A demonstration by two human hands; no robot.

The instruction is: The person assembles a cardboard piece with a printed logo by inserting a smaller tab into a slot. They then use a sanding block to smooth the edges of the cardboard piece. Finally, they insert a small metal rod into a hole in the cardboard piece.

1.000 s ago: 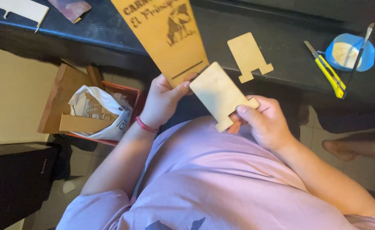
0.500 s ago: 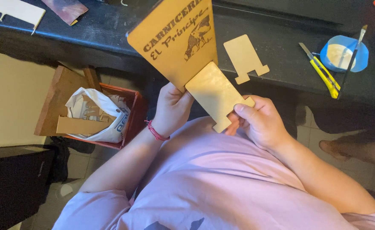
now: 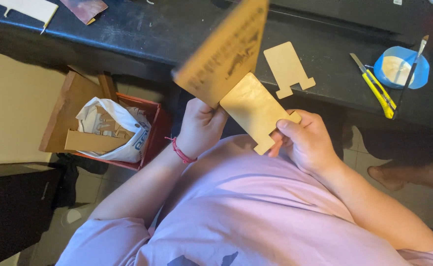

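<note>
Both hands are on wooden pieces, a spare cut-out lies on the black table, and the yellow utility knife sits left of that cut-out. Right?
Not quite. In the head view the yellow utility knife lies right of the spare cut-out, next to the blue bowl. The rest holds: the left hand grips the engraved wooden panel, the right hand holds the plain wooden piece, and the cut-out lies on the black table.

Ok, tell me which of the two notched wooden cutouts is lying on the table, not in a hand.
The smaller cutout, flat on the dark table beside the yellow utility knife. The other cutout is pinched in the right hand.
</note>
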